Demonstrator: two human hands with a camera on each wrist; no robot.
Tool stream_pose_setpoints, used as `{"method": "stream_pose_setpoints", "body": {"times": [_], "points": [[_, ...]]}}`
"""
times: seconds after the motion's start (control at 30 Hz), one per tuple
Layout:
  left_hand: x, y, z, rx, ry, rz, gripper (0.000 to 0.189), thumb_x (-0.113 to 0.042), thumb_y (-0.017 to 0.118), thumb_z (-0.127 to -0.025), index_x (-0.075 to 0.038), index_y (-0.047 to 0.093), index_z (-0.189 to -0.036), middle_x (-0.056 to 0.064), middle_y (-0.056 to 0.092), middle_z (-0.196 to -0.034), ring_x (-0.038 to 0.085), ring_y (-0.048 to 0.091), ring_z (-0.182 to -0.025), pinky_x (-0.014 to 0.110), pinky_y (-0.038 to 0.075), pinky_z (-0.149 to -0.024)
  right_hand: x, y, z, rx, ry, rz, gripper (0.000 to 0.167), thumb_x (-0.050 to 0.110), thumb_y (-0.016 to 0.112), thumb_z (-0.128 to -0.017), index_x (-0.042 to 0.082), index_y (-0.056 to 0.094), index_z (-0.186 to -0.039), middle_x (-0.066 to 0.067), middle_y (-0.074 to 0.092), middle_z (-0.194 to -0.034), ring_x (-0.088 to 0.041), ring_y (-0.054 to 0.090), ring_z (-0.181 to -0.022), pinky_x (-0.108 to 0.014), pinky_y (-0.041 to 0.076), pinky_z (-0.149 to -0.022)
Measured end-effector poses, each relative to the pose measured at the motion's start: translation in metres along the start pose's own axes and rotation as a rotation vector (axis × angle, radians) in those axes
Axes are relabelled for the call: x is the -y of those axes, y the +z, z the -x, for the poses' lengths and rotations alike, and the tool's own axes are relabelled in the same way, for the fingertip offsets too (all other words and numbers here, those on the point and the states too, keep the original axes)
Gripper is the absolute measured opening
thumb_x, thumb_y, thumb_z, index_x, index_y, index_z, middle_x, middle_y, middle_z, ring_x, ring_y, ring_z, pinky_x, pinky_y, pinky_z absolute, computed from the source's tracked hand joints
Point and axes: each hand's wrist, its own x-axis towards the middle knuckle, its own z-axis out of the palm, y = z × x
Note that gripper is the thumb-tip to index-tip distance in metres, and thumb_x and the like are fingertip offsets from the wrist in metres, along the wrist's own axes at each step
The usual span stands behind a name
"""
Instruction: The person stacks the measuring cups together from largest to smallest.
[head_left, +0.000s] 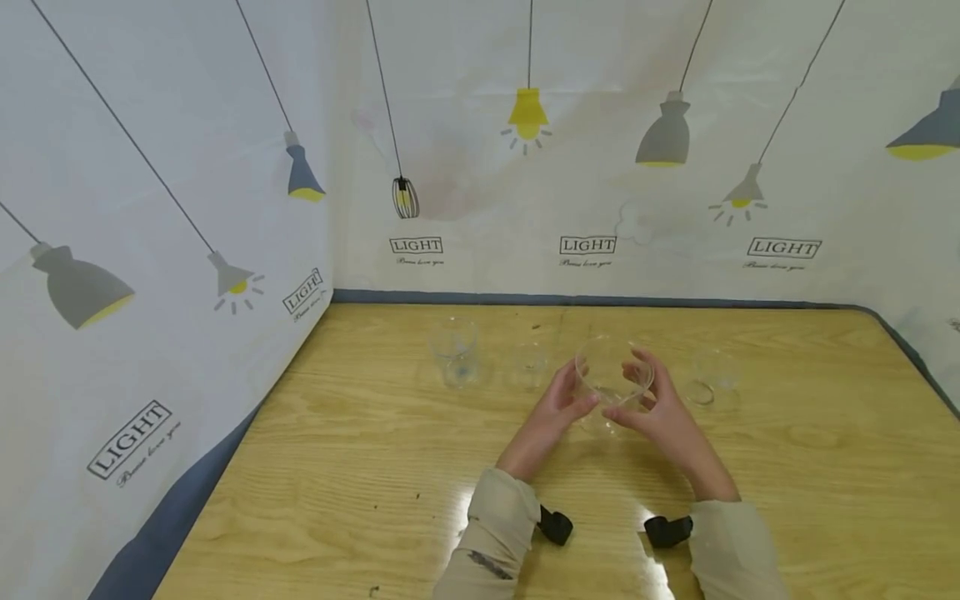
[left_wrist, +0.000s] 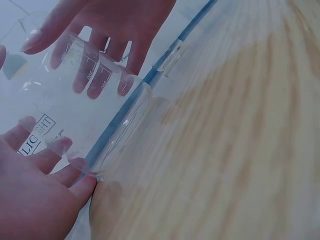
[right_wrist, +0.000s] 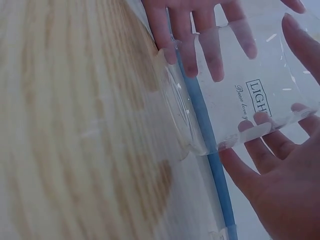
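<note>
A large clear glass beaker (head_left: 613,373) stands between the two hands above the middle of the table. White measuring marks show on the beaker's wall (left_wrist: 107,70) in the left wrist view. The left hand (head_left: 557,406) holds its left side, thumb on the near wall and the other fingers spread along the side. Opposite it, the right hand (head_left: 662,407) holds the right side in the same way. The beaker's base (right_wrist: 179,107) is close to the wooden surface; whether it touches, I cannot tell.
On the wooden table (head_left: 337,467), clear glassware (head_left: 454,354) stands at the back left, with a smaller clear glass vessel (head_left: 531,360) beside it. Another clear glass piece (head_left: 715,373) is right of the hands. A printed sheet (head_left: 480,200) walls the back and left.
</note>
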Motion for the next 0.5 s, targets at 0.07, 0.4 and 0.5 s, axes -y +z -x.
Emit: {"method": "stream_pose_setpoints", "body": {"times": [0.07, 0.4, 0.5], "points": [[-0.002, -0.001, 0.003, 0.017, 0.009, 0.027, 0.062, -0.049, 0.053, -0.084, -0.044, 0.021, -0.137, -0.012, 0.025, -0.143, 0.011, 0.023, -0.129, 0.044, 0.024, -0.101, -0.001, 0.001, 0.0, 0.008, 0.008, 0.012, 0.094, 0.028, 0.072, -0.075, 0.024, 0.008, -0.143, -0.014, 0.027, -0.139, -0.03, 0.023, -0.128, -0.058, 0.019, -0.098], [0.021, -0.004, -0.003, 0.035, 0.067, 0.124, 0.059, -0.043, 0.054, -0.086, -0.04, 0.024, -0.137, -0.009, 0.029, -0.141, 0.01, 0.023, -0.129, 0.041, 0.022, -0.103, -0.005, 0.006, 0.001, 0.019, -0.013, -0.021, 0.092, 0.023, 0.073, -0.074, 0.021, 0.009, -0.14, -0.013, 0.027, -0.139, -0.03, 0.023, -0.129, -0.057, 0.017, -0.099], [0.02, -0.006, -0.003, 0.031, 0.085, 0.129, 0.058, -0.041, 0.054, -0.087, -0.04, 0.025, -0.137, -0.007, 0.03, -0.141, 0.011, 0.023, -0.129, 0.041, 0.022, -0.102, -0.004, 0.007, -0.001, 0.033, -0.021, -0.03, 0.092, 0.021, 0.073, -0.075, 0.016, 0.008, -0.14, -0.013, 0.028, -0.14, -0.03, 0.022, -0.13, -0.056, 0.017, -0.1]]}}
